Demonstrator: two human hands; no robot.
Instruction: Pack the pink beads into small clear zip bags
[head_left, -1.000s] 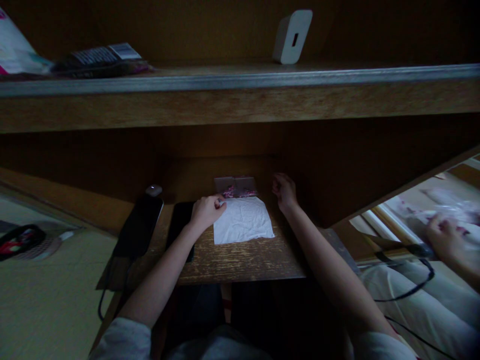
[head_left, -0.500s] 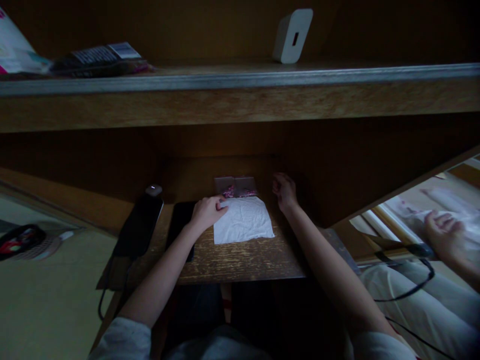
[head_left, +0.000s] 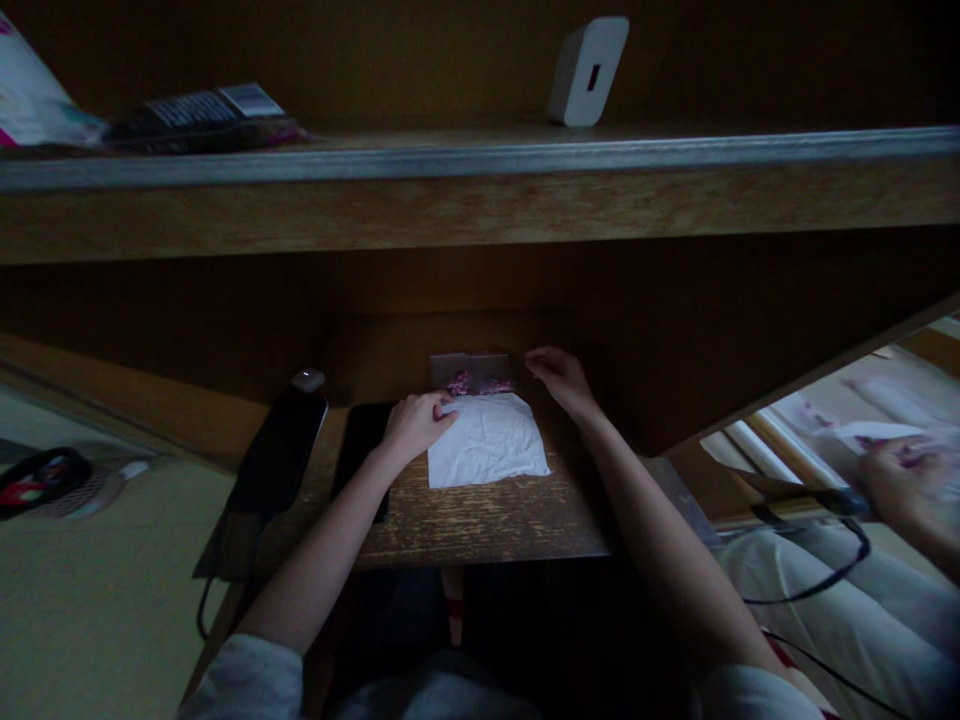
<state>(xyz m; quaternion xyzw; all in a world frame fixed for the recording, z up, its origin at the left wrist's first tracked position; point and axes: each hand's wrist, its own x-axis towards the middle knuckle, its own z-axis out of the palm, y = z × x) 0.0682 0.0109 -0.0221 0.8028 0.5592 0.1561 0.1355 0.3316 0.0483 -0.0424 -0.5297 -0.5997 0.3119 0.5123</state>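
A crumpled white sheet (head_left: 486, 440) lies on the small wooden desk (head_left: 487, 520). My left hand (head_left: 415, 420) rests on the sheet's upper left corner, fingers curled and pressing it down. Just behind the sheet stands a small brown box with pink patterned pieces (head_left: 471, 375). My right hand (head_left: 559, 378) hovers at the right end of that box, fingers loosely bent with nothing visible in them.
Two dark phones (head_left: 277, 450) lie at the desk's left with a small lit device (head_left: 307, 380) behind. A shelf (head_left: 480, 165) overhead carries a white box (head_left: 586, 70) and packets. Another person's hand (head_left: 896, 480) holds paper at the right. A cable (head_left: 817, 585) hangs there.
My right hand has moved left toward the brown box. My left hand has stayed on the sheet. The other person's hand at the right has shifted and lifted a paper.
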